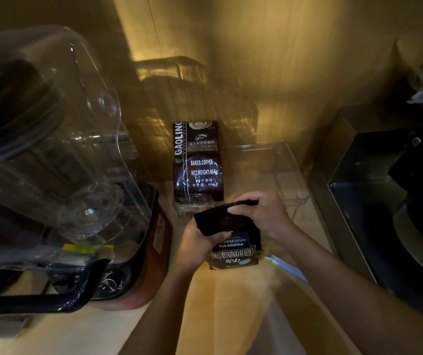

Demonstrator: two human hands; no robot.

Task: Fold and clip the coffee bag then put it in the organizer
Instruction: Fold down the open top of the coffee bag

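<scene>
A black coffee bag (233,248) labelled Blue Mountain stands on the wooden counter in front of me. Its top flap is bent over toward me. My left hand (196,242) grips the bag's left side under the flap. My right hand (261,215) pinches the folded top edge from the right. Behind it a clear plastic organizer (291,180) sits on the counter, with a brown Gaolin coffee bag (197,162) standing in its left part. A pale blue, flat object (286,266), possibly a clip, lies on the counter just right of the black bag.
A large blender with a clear jar (51,139) and a red base (154,242) fills the left side. A dark stove with a pan (410,213) is on the right. Clear containers (172,70) stand against the back wall.
</scene>
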